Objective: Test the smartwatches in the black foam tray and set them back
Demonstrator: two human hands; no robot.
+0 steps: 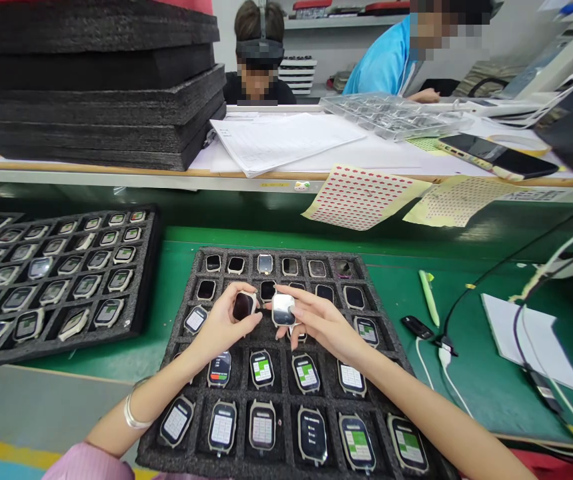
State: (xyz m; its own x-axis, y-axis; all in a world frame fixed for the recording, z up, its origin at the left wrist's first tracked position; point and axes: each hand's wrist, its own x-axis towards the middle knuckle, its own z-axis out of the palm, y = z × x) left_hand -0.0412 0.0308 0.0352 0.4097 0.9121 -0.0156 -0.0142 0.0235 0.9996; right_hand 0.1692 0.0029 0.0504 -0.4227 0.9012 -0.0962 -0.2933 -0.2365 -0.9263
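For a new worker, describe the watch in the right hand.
On the green bench, find the foam tray nearest the person. Over it, the right hand pinches a watch whose mirrored face differs from the dark screen of the watch in the left hand.

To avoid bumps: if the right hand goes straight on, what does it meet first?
The shiny watch in the right hand would probably meet the dark watch in the left hand; depth is unclear.

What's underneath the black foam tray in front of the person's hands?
The black foam tray rests on a green bench mat, which shows around its edges. Whatever lies directly beneath the tray is covered and cannot be seen. On top, its cells hold smartwatches.
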